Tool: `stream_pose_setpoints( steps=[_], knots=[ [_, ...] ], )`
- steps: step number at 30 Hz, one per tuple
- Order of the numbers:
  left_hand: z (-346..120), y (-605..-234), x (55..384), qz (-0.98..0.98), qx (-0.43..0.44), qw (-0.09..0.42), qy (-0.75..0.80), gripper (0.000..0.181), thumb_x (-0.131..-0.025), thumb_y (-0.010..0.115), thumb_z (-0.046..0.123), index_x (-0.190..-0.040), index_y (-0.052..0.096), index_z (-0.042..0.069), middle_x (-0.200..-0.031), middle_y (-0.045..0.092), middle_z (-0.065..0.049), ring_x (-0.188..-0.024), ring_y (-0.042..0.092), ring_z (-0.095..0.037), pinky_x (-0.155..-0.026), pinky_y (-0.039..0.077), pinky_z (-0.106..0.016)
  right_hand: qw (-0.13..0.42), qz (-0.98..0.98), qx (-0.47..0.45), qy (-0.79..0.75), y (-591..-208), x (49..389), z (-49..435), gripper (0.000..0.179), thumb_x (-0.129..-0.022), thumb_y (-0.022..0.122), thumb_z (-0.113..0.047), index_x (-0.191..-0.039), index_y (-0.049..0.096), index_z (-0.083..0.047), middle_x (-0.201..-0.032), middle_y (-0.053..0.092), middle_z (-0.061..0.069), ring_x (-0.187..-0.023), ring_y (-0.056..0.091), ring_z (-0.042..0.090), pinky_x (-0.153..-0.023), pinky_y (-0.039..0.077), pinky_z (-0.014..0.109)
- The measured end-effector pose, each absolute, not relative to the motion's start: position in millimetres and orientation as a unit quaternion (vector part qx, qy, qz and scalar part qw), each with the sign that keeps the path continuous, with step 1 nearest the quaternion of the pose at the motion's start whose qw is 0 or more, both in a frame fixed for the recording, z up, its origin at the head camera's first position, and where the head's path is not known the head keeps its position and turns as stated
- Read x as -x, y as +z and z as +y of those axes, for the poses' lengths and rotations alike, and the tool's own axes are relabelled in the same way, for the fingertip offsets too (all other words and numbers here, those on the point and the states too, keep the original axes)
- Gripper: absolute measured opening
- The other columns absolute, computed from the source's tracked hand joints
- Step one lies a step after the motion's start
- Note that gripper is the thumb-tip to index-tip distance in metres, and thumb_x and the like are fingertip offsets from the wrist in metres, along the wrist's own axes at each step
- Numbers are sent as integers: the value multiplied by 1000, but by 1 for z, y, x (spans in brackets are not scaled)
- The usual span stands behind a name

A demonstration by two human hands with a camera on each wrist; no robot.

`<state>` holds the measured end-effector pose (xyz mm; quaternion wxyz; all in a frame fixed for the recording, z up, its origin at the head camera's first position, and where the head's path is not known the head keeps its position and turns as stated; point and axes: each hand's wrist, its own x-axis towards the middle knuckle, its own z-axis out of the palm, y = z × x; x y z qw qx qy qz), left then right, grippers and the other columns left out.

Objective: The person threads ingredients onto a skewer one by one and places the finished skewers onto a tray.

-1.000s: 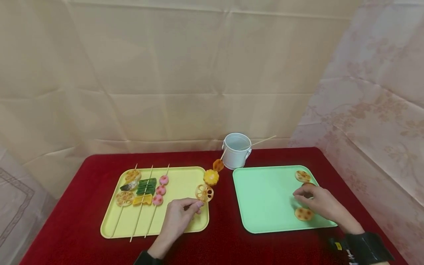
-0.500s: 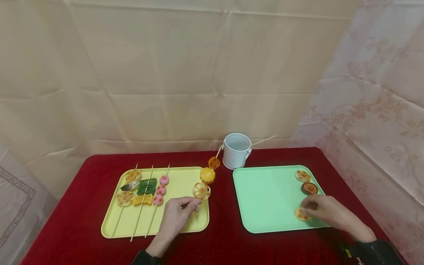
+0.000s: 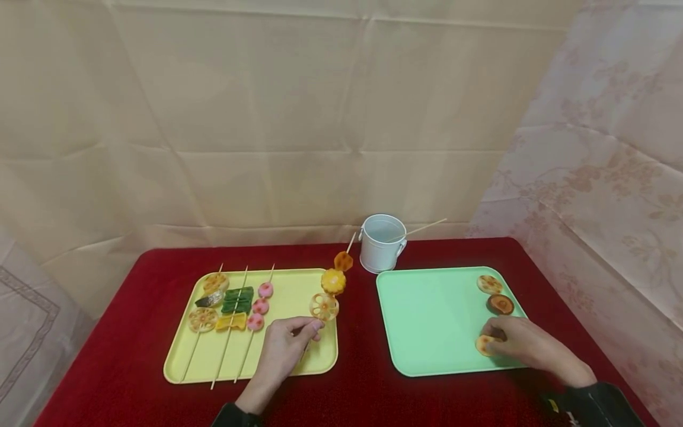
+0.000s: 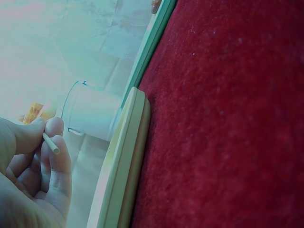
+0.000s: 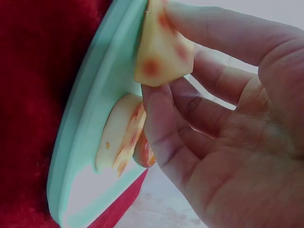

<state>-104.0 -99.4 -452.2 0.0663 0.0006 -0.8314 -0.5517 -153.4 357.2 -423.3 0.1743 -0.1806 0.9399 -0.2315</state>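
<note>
My left hand [image 3: 285, 350] pinches a wooden skewer near the right side of the yellow tray [image 3: 290, 284]. Threaded on that skewer are a lotus root slice [image 3: 324, 307], a yellow corn piece [image 3: 333, 281] and an orange piece [image 3: 343, 261]. The skewer's blunt end [image 4: 52, 145] pokes out between thumb and fingers in the left wrist view. Over the green tray [image 3: 427, 320], my right hand [image 3: 525, 344] pinches a pale yellow slice with brown spots [image 5: 164, 59] between thumb and fingers. Behind it on that tray lie a brown mushroom cap [image 3: 500, 304] and a browned pale slice [image 3: 490, 284].
Several loaded skewers lie on the yellow tray's left half, including one with pink balls [image 3: 260, 306] and one with green pieces [image 3: 237, 300]. A white bucket [image 3: 377, 252] stands behind the trays with a bare stick [image 3: 427, 226] leaning out. Red cloth [image 3: 363, 379] covers the table.
My right hand has moved from beside the mushroom cap toward me and taken hold of the spotted slice. The left hand's skewer has swung slightly left.
</note>
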Motion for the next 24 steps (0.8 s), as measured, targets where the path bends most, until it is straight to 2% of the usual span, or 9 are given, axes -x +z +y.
stream_pose_setpoints(
  steps=[6,16,24],
  knots=[
    [-99,-452,104,-831,1,69,-552,8,-91,80,14,-84,83,13,-66,69,8,-57,52,-4,-53,39,-21,165,938,196,-234,-423,155,356,16,-88,82,-21,-90,68,-15,-78,60,-11,-71,51,1,-64,45,25],
    [-99,-449,102,-817,5,66,-573,8,-92,79,16,-88,83,10,-69,71,2,-55,52,-3,-52,39,-19,141,947,180,-224,-417,163,343,18,-89,83,-21,-94,68,-13,-81,61,-9,-75,53,3,-66,47,26],
    [-100,-450,102,-824,7,60,-564,8,-92,78,12,-87,82,8,-66,70,4,-54,53,-4,-52,40,-20,66,943,216,-245,-410,171,323,13,-92,81,-23,-93,69,-16,-82,63,-14,-77,58,0,-68,49,26]
  ],
)
